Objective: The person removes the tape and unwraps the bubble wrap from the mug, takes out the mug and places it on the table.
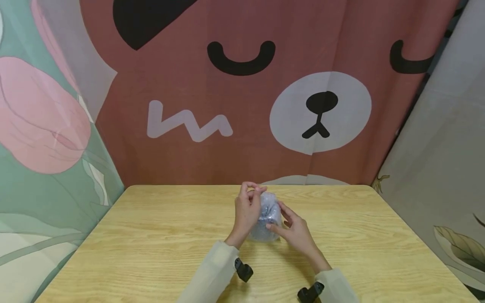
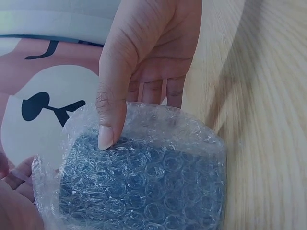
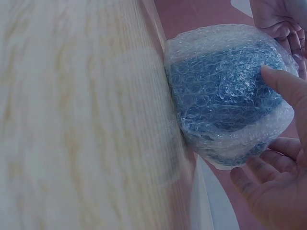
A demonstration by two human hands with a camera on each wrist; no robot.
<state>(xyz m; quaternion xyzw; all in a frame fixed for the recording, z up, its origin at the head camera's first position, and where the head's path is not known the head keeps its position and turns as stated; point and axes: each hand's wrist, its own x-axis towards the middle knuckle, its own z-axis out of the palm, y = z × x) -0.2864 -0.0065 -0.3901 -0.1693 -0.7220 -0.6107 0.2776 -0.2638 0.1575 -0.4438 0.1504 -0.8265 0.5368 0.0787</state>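
Observation:
A rounded bundle in clear bubble wrap stands upright on the table, and something bluish shows through the layers; its kind is hidden. In the right wrist view the bundle fills the upper right. My right hand grips it from the right, thumb on the front and fingers at the side and behind. The same thumb presses the wrap in the left wrist view. At the upper left, my left hand has bent fingers that appear to pinch the wrap's top edge. That hand is partly cut off in its own wrist view.
The light wood-grain table spreads on both sides of the hands. Behind its far edge hangs a brown curtain printed with a bear face. Patterned curtains also hang at left and right. Small black cameras sit on both wrists.

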